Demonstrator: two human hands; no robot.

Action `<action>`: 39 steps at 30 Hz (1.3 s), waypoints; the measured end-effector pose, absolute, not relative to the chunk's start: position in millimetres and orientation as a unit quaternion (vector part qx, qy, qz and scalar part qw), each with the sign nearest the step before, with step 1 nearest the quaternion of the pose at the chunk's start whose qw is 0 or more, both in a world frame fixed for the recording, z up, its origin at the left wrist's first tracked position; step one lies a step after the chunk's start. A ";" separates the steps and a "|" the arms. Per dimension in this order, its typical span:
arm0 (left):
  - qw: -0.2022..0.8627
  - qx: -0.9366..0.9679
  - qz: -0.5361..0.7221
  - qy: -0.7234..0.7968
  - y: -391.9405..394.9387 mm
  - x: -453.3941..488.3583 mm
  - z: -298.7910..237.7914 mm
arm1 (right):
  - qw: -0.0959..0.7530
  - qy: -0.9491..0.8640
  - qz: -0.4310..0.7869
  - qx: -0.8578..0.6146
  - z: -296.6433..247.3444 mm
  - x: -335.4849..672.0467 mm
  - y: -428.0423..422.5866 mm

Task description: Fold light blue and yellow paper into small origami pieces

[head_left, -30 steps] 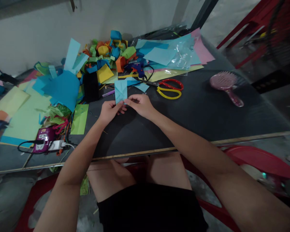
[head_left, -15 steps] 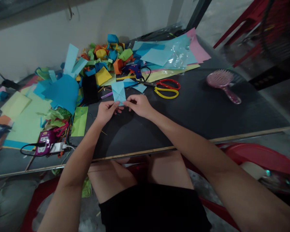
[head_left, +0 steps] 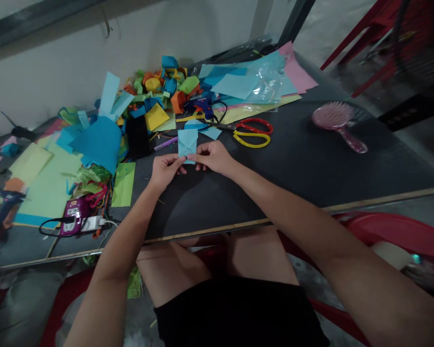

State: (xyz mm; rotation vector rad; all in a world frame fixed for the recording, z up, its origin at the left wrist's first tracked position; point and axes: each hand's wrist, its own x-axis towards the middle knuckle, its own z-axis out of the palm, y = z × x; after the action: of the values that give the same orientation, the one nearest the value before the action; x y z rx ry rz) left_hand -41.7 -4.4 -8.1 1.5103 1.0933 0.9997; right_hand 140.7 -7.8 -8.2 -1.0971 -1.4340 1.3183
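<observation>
A small light-blue sheet of paper point(head_left: 187, 142) with crease lines is held upright just above the dark table point(head_left: 217, 202). My left hand point(head_left: 165, 169) pinches its lower left edge between thumb and fingers. On the lower right side, my right hand point(head_left: 214, 156) grips the same paper, its thumb lying across the front near my left thumb. Behind the paper lie a purple pen point(head_left: 165, 143) and light-blue paper scraps point(head_left: 212, 132). Scissors point(head_left: 252, 133) with one red and one yellow handle rest to the right of my right hand.
Crumpled and folded colored papers point(head_left: 154, 84) are heaped against the wall. A blue glue gun point(head_left: 203, 107) lies beside them. To the left are a blue paper cone point(head_left: 99, 142), a black phone-like object point(head_left: 137, 137) and a purple power strip point(head_left: 74, 214). A pink hairbrush point(head_left: 338, 120) lies far right.
The paper's top edge now sits lower, looking folded over or tilted. My right thumb has shifted inward across the paper toward my left thumb. The view has turned slightly.
</observation>
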 end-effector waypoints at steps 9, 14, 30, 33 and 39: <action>0.511 0.619 0.402 0.441 -1.0 -42.5 -10.6 | 0.448 -0.574 0.510 -0.458 -16.6 141.7 -5.1; 0.506 0.605 0.422 0.447 -1.1 -41.5 -10.1 | 0.447 -0.577 0.497 -0.470 -15.1 140.8 -7.7; 0.494 0.597 0.437 0.457 -1.2 -42.6 -14.5 | 0.359 -0.696 0.444 -0.434 -16.6 144.8 -13.0; 0.488 0.604 0.434 0.457 -0.3 -43.7 -16.1 | 0.346 -0.720 0.430 -0.422 -16.7 144.6 -13.3; 0.499 0.596 0.440 0.449 -0.5 -43.7 -14.6 | 0.337 -0.734 0.435 -0.399 -13.3 144.2 -17.7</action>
State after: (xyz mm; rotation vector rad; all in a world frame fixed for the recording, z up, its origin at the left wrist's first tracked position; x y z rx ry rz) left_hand -43.7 -0.5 -14.6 1.4427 1.0855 1.0656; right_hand 144.2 -17.7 -13.3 -1.0391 -1.9131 1.1331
